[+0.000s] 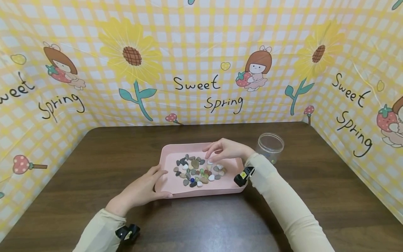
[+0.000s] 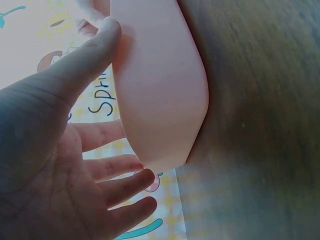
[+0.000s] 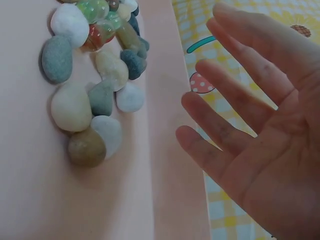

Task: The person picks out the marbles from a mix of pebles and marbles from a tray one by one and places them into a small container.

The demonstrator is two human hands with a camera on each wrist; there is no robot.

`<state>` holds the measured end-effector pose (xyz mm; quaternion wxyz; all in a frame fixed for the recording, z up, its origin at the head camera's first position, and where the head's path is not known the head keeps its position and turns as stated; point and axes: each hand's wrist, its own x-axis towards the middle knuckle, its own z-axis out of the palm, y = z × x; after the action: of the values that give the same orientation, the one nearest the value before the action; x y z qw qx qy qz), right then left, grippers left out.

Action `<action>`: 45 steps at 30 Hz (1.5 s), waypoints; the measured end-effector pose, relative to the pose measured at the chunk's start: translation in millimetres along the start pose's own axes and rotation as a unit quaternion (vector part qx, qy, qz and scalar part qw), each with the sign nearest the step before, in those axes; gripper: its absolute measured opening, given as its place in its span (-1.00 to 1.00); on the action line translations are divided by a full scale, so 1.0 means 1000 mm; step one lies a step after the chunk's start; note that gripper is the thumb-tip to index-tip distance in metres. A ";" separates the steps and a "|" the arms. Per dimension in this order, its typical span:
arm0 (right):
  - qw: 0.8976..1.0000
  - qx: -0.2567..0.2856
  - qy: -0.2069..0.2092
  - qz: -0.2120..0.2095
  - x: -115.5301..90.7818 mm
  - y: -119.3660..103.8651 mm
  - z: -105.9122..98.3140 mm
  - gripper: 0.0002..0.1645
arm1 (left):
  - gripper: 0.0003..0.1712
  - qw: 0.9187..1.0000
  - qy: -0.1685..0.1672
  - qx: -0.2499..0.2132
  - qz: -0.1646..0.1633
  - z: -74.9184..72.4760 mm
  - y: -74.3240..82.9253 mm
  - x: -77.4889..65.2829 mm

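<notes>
A pink tray (image 1: 231,171) holds a loose spread of grey, white and tan pebbles (image 1: 195,164). Among them lie green and reddish glass marbles and a dark blue marble (image 1: 192,180). My left hand (image 1: 141,189) rests at the tray's left end, thumb along the front rim and fingers spread at the left side. In the left wrist view its fingers (image 2: 120,192) are nearly straight against the pink wall. Over the tray's back right part hovers my right hand (image 1: 231,150), fingers loosely bent, above the stones. The right wrist view shows it apart from the pebbles, with no object in it.
A clear round jar (image 1: 270,143) stands just right of the tray, behind the right wrist, with small greenish items at its bottom. The dark wooden table (image 1: 94,157) is bounded by a yellow checked cloth (image 1: 195,52) at the back and sides.
</notes>
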<state>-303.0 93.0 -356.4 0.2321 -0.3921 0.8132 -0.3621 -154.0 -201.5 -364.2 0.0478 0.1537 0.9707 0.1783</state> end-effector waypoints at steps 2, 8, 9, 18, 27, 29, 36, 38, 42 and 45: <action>1.000 -0.016 -0.008 0.013 0.002 0.001 0.002 -0.75 | -0.01 1.000 -0.001 -0.001 0.000 0.000 0.000 0.000; 0.999 -0.014 -0.044 0.020 0.004 0.002 0.008 -0.80 | 0.00 1.000 -0.001 -0.004 -0.002 0.000 0.000 0.000; 0.999 -0.003 -0.052 0.016 0.004 0.002 0.009 -0.80 | 0.00 1.000 -0.001 -0.004 -0.002 0.000 0.000 0.000; 0.997 0.011 -0.077 0.026 0.007 0.008 0.015 -0.82 | -0.01 1.000 -0.004 -0.003 -0.004 0.000 0.000 0.000; 0.996 -0.009 -0.071 0.045 0.010 0.011 0.020 -0.83 | -0.01 1.000 -0.002 -0.005 0.000 0.001 0.000 -0.001; 0.996 -0.018 -0.072 0.042 0.010 0.011 0.020 -0.83 | -0.01 1.000 -0.001 -0.005 0.000 0.001 0.000 -0.001; 0.996 -0.041 -0.073 0.037 0.012 0.011 0.021 -0.82 | 0.00 1.000 -0.003 -0.007 -0.002 0.001 0.000 -0.001; 0.996 -0.042 -0.073 0.037 0.012 0.011 0.020 -0.82 | 0.00 1.000 -0.003 -0.007 -0.002 0.000 0.000 -0.001; 0.996 -0.045 -0.068 0.038 0.013 0.011 0.020 -0.84 | -0.01 1.000 -0.002 -0.006 -0.003 0.000 0.000 -0.001; 0.996 -0.046 -0.064 0.043 0.013 0.011 0.020 -0.85 | -0.01 1.000 -0.003 -0.005 -0.005 0.000 0.000 -0.001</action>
<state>-302.5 79.0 -378.9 0.2811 -0.3894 0.8284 -0.2884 -153.5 -202.1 -364.0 0.0528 0.1491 0.9703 0.1828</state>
